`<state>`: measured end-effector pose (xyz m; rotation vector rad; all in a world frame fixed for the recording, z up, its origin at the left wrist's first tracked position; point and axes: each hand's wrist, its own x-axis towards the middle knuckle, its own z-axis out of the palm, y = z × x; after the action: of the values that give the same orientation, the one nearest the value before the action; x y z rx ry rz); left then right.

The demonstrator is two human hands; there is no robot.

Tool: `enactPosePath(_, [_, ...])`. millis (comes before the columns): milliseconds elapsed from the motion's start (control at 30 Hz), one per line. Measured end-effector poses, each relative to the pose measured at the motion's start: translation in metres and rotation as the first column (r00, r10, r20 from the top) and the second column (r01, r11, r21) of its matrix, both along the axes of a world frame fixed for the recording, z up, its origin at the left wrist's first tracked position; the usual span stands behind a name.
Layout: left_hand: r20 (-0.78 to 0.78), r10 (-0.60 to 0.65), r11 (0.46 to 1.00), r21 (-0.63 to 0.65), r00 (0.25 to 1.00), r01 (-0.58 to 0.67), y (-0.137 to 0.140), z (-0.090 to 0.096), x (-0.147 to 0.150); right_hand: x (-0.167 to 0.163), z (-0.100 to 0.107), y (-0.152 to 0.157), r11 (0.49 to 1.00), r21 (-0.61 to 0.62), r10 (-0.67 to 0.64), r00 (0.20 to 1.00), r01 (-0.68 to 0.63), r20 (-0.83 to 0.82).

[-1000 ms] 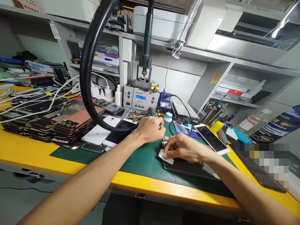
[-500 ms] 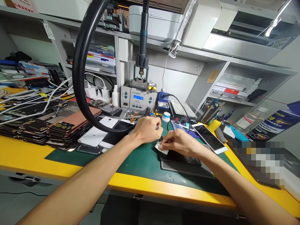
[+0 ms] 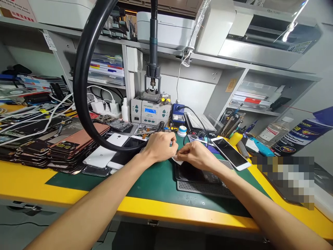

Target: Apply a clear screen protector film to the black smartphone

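Note:
My right hand (image 3: 196,156) pinches a small folded white wipe (image 3: 178,161) over the upper left edge of a black phone (image 3: 196,173). That phone lies face up on a grey perforated plate (image 3: 203,187), which rests on a green mat (image 3: 153,178). Just left of the wipe, my left hand (image 3: 161,146) is closed with its fingers curled inward. A bluish spot shows by its fingers, but what it holds, if anything, is hidden. The fingertips of both hands are close together.
A white phone (image 3: 231,152) lies at the right. Stacked phone parts (image 3: 75,146) and a white phone back (image 3: 104,152) are at the left. A thick black hose (image 3: 84,69) arches in front of the hot-air station (image 3: 151,111). A small round jar (image 3: 182,131) stands behind my hands.
My right hand and the wipe have moved slightly up along the phone, closer to my left hand. The whole view has shifted a little.

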<state>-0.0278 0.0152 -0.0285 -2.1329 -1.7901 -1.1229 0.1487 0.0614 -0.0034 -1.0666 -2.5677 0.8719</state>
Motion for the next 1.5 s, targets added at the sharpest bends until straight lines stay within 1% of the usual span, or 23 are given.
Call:
enactPosePath(200, [-0.004, -0.001, 1.000, -0.004, 1.000, 0.001, 0.000, 0.000, 0.000, 0.000, -0.001, 0.004, 0.998, 0.017, -0.062, 0.998, 0.062, 0.004])
enactPosePath(367, [-0.017, 0.002, 1.000, -0.001, 1.000, -0.002, 0.000, -0.001, -0.001, 0.001, 0.001, 0.003, 0.995, 0.033, -0.092, 0.995, 0.091, 0.039])
enactPosePath(533, [-0.029, 0.011, 1.000, -0.003, 1.000, -0.012, 0.000, -0.001, -0.001, 0.004, 0.004, 0.004, 0.990, 0.105, -0.104, 0.992, 0.097, 0.069])
enactPosePath(667, [-0.030, 0.025, 1.000, -0.001, 0.999, -0.025, -0.001, 0.000, -0.001, 0.015, 0.015, 0.010, 0.978, 0.171, -0.139, 0.986, 0.122, 0.090])
enactPosePath(733, [-0.030, 0.026, 1.000, 0.001, 0.999, -0.026, -0.002, 0.000, -0.001, 0.024, 0.022, 0.015, 0.974, 0.150, -0.184, 0.980, 0.170, 0.080])
enactPosePath(800, [-0.030, 0.023, 1.000, 0.000, 0.999, -0.023, -0.002, 0.001, -0.001, 0.034, 0.029, 0.021, 0.977, 0.068, -0.206, 0.978, 0.204, 0.027])
enactPosePath(867, [-0.030, 0.018, 1.000, -0.002, 0.999, -0.018, -0.002, 0.001, -0.001, 0.043, 0.035, 0.026, 0.978, -0.028, -0.207, 0.977, 0.206, -0.055])
enactPosePath(900, [-0.030, 0.016, 1.000, -0.004, 0.999, -0.016, -0.002, 0.001, -0.001, 0.046, 0.036, 0.027, 0.979, -0.063, -0.199, 0.975, 0.194, -0.097])
enactPosePath(967, [-0.030, 0.014, 1.000, -0.006, 0.999, -0.014, -0.002, 0.002, -0.001, 0.049, 0.037, 0.026, 0.984, -0.093, -0.164, 0.977, 0.153, -0.136])
enactPosePath(1033, [-0.032, 0.013, 1.000, -0.007, 0.999, -0.014, -0.002, 0.002, 0.000, 0.045, 0.034, 0.019, 0.994, -0.079, -0.091, 0.989, 0.082, -0.114])
enactPosePath(1133, [-0.036, 0.010, 1.000, -0.010, 0.999, -0.011, -0.003, 0.002, 0.001, 0.031, 0.023, 0.002, 0.999, -0.021, 0.040, 0.997, -0.042, -0.067])
enactPosePath(1200, [-0.040, 0.003, 1.000, -0.014, 0.999, -0.004, -0.002, 0.001, 0.000, 0.020, 0.013, -0.008, 0.994, 0.045, 0.100, 0.993, -0.097, -0.065])
enactPosePath(1233, [-0.042, 0.000, 1.000, -0.016, 0.999, 0.000, -0.002, 0.001, 0.000, 0.016, 0.008, -0.012, 0.987, 0.107, 0.125, 0.991, -0.119, -0.055])
enactPosePath(1300, [-0.044, -0.004, 1.000, -0.019, 0.999, 0.003, -0.002, 0.001, 0.000, 0.010, 0.000, -0.017, 0.953, 0.254, 0.175, 0.984, -0.162, -0.026])
enactPosePath(1333, [-0.044, -0.004, 1.000, -0.018, 0.999, 0.003, -0.002, 0.001, -0.001, 0.009, -0.002, -0.017, 0.935, 0.306, 0.193, 0.981, -0.180, -0.013])
enactPosePath(1367, [-0.042, -0.004, 1.000, -0.017, 0.999, 0.003, -0.001, 0.001, -0.001, 0.009, -0.004, -0.016, 0.924, 0.331, 0.205, 0.979, -0.191, -0.007])
enactPosePath(1400, [-0.039, -0.004, 1.000, -0.016, 0.999, 0.004, -0.001, 0.001, -0.001, 0.009, -0.005, -0.014, 0.926, 0.323, 0.207, 0.978, -0.194, -0.007])
enactPosePath(1433, [-0.037, -0.006, 1.000, -0.015, 0.999, 0.006, -0.001, 0.000, -0.002, 0.010, -0.005, -0.012, 0.941, 0.282, 0.196, 0.981, -0.185, -0.010])
enactPosePath(1500, [-0.035, -0.009, 1.000, -0.014, 0.999, 0.008, -0.001, 0.000, -0.002, 0.012, -0.004, -0.005, 0.977, 0.157, 0.150, 0.989, -0.146, -0.015])
